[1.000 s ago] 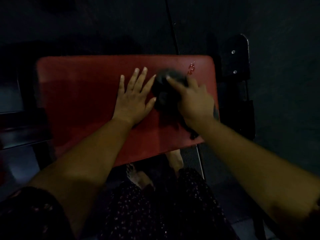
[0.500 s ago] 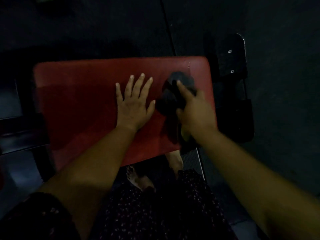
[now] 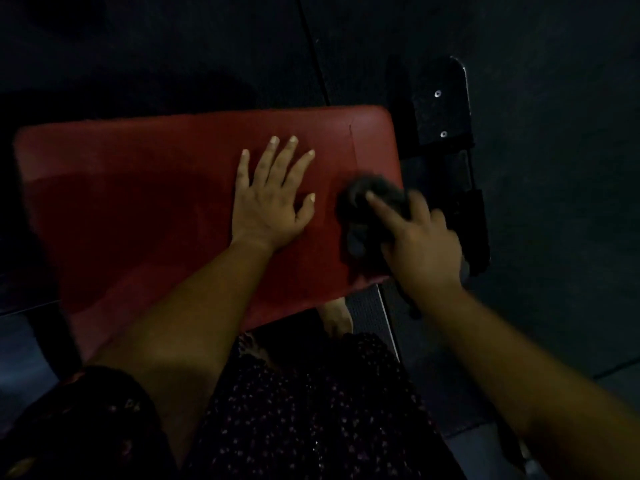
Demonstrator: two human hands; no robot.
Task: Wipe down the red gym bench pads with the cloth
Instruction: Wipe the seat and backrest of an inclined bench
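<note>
Head view: dark grey cloth [image 3: 375, 194] sits bunched at the rt end of the red bench pad [image 3: 138, 209], close to the pad's rt edge & nearer its front corner than the back one. Cloth is blurry, so folds can't be made out. Rt hand [image 3: 424, 252] is on top of it, gripping: index finger stretched fwd over the bunch, other fingers curled into the fabric, with part of the cloth hanging out under the palm toward the pad's front edge. Left hand [image 3: 268, 202] lies flat on the pad, palm down, fingers straight & spread, thumb out to the rt. It's just left of the cloth, w/ a strip of bare red between them. Pad runs wide across the frame and looks darker along its middle.

Beyond the pad's rt end: black metal plate [image 3: 441, 112] w/ two pale screw heads, on the dark frame. Below the front edge: a bare foot [image 3: 334, 318] & dark dotted garment [image 3: 311, 410]. Dark floor [image 3: 554, 168] all round.
</note>
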